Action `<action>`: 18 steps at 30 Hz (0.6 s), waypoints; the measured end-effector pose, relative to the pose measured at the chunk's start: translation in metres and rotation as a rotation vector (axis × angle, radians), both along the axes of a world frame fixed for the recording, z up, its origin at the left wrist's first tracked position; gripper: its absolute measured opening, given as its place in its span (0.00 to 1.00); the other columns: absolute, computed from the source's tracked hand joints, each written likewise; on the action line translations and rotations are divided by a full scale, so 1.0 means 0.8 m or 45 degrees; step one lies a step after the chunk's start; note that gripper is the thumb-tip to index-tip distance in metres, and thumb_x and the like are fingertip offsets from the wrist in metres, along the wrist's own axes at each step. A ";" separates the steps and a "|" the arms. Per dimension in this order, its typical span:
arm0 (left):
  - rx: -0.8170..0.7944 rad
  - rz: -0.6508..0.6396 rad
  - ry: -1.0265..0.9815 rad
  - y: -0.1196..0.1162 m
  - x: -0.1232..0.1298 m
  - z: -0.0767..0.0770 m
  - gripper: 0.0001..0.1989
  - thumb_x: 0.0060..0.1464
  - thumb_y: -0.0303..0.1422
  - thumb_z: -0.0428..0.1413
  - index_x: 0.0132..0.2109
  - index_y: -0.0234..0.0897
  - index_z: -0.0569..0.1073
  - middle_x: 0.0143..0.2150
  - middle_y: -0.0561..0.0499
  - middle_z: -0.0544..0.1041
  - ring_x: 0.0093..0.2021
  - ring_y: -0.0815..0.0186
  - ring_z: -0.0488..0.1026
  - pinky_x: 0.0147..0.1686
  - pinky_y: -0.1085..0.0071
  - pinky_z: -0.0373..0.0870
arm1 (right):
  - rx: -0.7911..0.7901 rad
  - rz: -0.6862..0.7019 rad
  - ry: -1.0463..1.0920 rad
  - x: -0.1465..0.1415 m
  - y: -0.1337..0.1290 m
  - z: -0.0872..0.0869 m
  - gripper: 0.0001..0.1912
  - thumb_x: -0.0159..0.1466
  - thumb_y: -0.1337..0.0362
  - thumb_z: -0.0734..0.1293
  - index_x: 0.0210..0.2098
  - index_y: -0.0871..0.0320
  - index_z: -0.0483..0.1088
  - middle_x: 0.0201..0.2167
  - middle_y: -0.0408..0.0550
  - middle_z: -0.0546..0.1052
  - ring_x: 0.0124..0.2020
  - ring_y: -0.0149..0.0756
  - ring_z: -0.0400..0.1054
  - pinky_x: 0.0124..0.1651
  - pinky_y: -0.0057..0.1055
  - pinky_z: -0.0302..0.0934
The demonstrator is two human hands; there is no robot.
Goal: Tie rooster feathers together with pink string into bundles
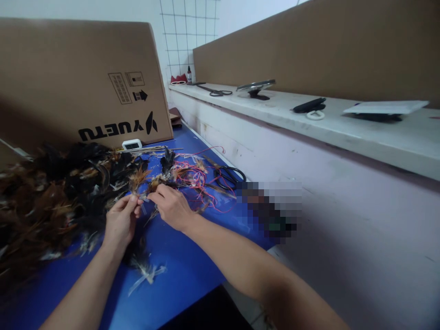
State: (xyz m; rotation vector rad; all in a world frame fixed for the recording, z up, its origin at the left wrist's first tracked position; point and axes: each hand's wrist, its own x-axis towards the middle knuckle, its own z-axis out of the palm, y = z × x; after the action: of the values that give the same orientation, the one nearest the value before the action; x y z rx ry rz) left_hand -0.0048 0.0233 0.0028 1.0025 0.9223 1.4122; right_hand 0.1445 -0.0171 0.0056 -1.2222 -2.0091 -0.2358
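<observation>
"How far along were you?"

"Your left hand (pixel 120 217) pinched a small orange-brown feather tuft (pixel 139 178) by its pale base; your right hand (pixel 173 208) had its fingers curled just beside that base, but I couldn't tell whether they gripped it. The tuft looked unfinished. Left of your fingers, a big heap of brown and black feathers (pixel 37 206) probably remained."

"Any writing?"

"Beyond your fingers, the large brown cardboard box (pixel 68 82) read YUETU, upside down; its smaller print was illegible."
</observation>
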 end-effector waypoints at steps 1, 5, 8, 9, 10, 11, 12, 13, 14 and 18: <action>0.001 -0.006 0.001 0.000 0.000 0.000 0.12 0.36 0.32 0.66 0.30 0.33 0.75 0.23 0.53 0.73 0.18 0.77 0.61 0.17 0.80 0.56 | 0.004 0.007 0.009 0.000 0.000 0.000 0.15 0.67 0.71 0.52 0.44 0.56 0.68 0.36 0.48 0.67 0.39 0.34 0.61 0.45 0.29 0.57; 0.003 -0.030 0.002 -0.002 0.001 -0.001 0.11 0.36 0.32 0.66 0.30 0.33 0.75 0.23 0.54 0.72 0.18 0.77 0.61 0.16 0.80 0.56 | 0.014 0.013 0.020 0.001 -0.001 0.001 0.14 0.66 0.71 0.54 0.44 0.57 0.68 0.39 0.48 0.68 0.41 0.36 0.60 0.47 0.32 0.56; 0.005 -0.041 0.010 -0.002 0.001 -0.002 0.11 0.37 0.33 0.66 0.30 0.33 0.75 0.23 0.54 0.73 0.18 0.77 0.61 0.16 0.80 0.56 | 0.000 0.008 0.001 0.001 -0.001 0.002 0.14 0.66 0.70 0.55 0.45 0.57 0.68 0.39 0.49 0.69 0.41 0.36 0.60 0.46 0.33 0.54; 0.007 -0.043 0.014 -0.002 0.001 -0.003 0.11 0.37 0.33 0.65 0.30 0.33 0.75 0.23 0.54 0.73 0.18 0.77 0.61 0.16 0.80 0.56 | -0.010 0.009 -0.006 0.001 -0.002 0.002 0.14 0.66 0.70 0.55 0.45 0.57 0.68 0.39 0.48 0.70 0.42 0.36 0.60 0.46 0.33 0.54; 0.007 -0.045 0.019 -0.002 0.001 -0.003 0.11 0.38 0.33 0.65 0.30 0.33 0.75 0.23 0.53 0.73 0.18 0.77 0.61 0.16 0.80 0.56 | -0.020 0.008 -0.012 0.000 -0.001 0.002 0.13 0.66 0.69 0.55 0.45 0.57 0.68 0.39 0.48 0.70 0.42 0.36 0.60 0.46 0.33 0.53; 0.007 -0.046 0.024 -0.002 0.001 -0.003 0.12 0.38 0.34 0.65 0.30 0.32 0.75 0.23 0.53 0.73 0.18 0.77 0.61 0.16 0.80 0.56 | -0.029 0.008 -0.018 0.000 -0.001 0.002 0.13 0.66 0.69 0.55 0.44 0.57 0.68 0.38 0.48 0.70 0.41 0.36 0.60 0.45 0.33 0.53; 0.007 -0.047 0.028 -0.002 0.001 -0.003 0.12 0.38 0.34 0.65 0.31 0.32 0.75 0.23 0.53 0.73 0.18 0.77 0.61 0.16 0.80 0.56 | -0.039 0.007 -0.024 -0.001 -0.001 0.001 0.12 0.66 0.68 0.55 0.44 0.57 0.68 0.37 0.48 0.71 0.41 0.36 0.60 0.45 0.33 0.52; 0.004 -0.046 0.029 -0.002 0.001 -0.002 0.12 0.37 0.34 0.66 0.31 0.32 0.75 0.23 0.53 0.73 0.18 0.77 0.61 0.16 0.80 0.56 | -0.049 0.007 -0.030 -0.001 -0.001 0.001 0.12 0.66 0.66 0.55 0.43 0.57 0.68 0.36 0.47 0.71 0.41 0.36 0.60 0.44 0.34 0.52; -0.001 -0.044 0.028 -0.002 0.001 -0.001 0.13 0.37 0.34 0.66 0.30 0.32 0.75 0.23 0.53 0.73 0.18 0.77 0.61 0.17 0.80 0.56 | -0.060 0.010 -0.036 -0.001 -0.001 0.000 0.12 0.66 0.65 0.56 0.42 0.57 0.69 0.35 0.47 0.71 0.40 0.36 0.60 0.44 0.34 0.51; -0.028 -0.025 -0.008 -0.001 0.000 0.001 0.14 0.35 0.34 0.66 0.30 0.32 0.74 0.23 0.54 0.72 0.18 0.77 0.61 0.17 0.80 0.56 | -0.108 0.102 -0.070 -0.004 -0.006 0.001 0.14 0.66 0.57 0.57 0.39 0.56 0.70 0.35 0.46 0.72 0.38 0.35 0.59 0.44 0.35 0.49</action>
State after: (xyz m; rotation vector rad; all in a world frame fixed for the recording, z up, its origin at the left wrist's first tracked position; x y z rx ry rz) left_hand -0.0049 0.0223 0.0033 0.9877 0.9196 1.3854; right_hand 0.1417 -0.0219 0.0066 -1.1960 -2.1302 -0.1477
